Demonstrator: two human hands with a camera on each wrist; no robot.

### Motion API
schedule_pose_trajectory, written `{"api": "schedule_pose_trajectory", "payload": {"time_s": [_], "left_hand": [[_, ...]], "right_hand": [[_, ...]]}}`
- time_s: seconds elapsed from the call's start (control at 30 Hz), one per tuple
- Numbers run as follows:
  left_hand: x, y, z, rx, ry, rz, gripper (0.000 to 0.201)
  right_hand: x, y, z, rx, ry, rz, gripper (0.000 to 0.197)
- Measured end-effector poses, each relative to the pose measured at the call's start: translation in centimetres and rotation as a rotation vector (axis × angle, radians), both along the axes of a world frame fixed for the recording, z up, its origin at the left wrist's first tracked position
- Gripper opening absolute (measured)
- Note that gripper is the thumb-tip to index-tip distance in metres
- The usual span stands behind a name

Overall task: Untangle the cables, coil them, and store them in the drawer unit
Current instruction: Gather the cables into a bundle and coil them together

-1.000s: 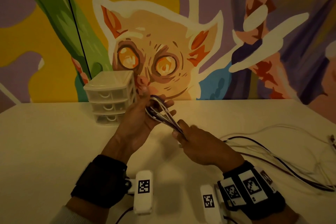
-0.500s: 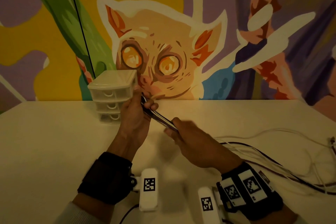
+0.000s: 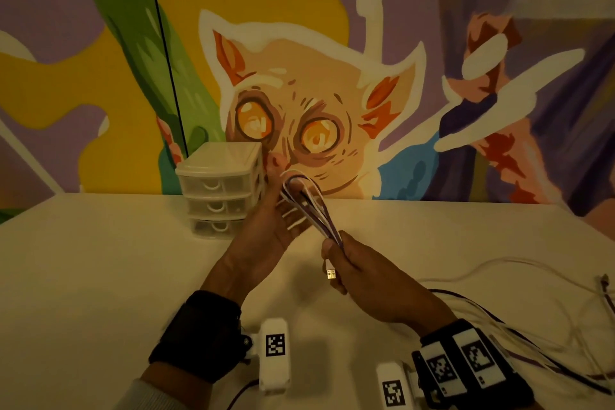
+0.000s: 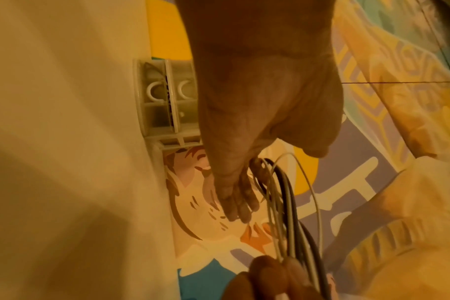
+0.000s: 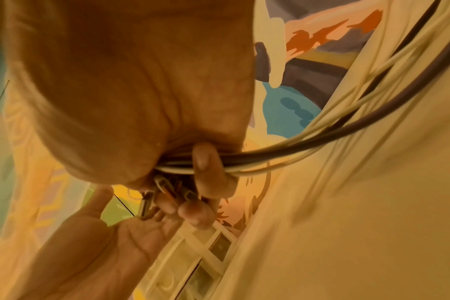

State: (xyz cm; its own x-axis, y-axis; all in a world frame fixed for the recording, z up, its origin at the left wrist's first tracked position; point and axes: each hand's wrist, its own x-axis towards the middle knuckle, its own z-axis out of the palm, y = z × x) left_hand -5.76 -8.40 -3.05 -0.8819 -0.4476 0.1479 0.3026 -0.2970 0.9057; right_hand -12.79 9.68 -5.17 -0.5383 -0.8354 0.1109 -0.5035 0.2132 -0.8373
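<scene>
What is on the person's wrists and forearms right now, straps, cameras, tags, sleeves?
Bare hands, no gloves. The left hand has a wide black wrist strap carrying a white camera block with one square black-and-white tag, a thin dark lead below it, and a pale sleeve edge. The right hand has a black band with two tagged white plates, plus a white tagged block.

Your left hand [image 3: 266, 236] covers the right front corner of the drawer unit [image 3: 216, 190], so you cannot tell whether it touches it. The coiled cables [image 3: 307, 206] vanish into your right hand [image 3: 362, 273]; how many strands it grips is unclear. The loose cables [image 3: 532, 336] on the surface [image 3: 100, 276] run off the head view's right edge. Both wrist views are motion-blurred.
</scene>
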Motion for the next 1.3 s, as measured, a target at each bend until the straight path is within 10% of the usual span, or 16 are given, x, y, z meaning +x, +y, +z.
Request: {"api": "schedule_pose_trajectory", "payload": {"time_s": [0.37, 0.7, 0.87, 1.1, 1.3], "left_hand": [[-0.4, 2.8, -1.3, -0.45, -0.196, 0.008, 0.055], [-0.2, 3.1, 0.3, 0.26, 0.147, -0.149, 0.043], [0.8, 2.9, 0.7, 0.32, 0.258, -0.338, 0.026], [0.6, 1.8, -0.3, 0.406, 0.349, -0.419, 0.068], [0.0, 3.0, 0.6, 0.119, 0.144, -0.126, 0.051]], "right_hand": [[0.2, 0.1, 0.0, 0.012, 0.109, -0.017, 0.029], [0.7, -0.1, -0.5, 0.125, 0.029, 0.1, 0.03], [1.1, -0.5, -0.2, 0.058, -0.077, 0.123, 0.032], [0.9, -0.3, -0.2, 0.061, -0.105, 0.107, 0.033], [1.1, -0.6, -0.5, 0.087, -0.025, 0.129, 0.031]]}}
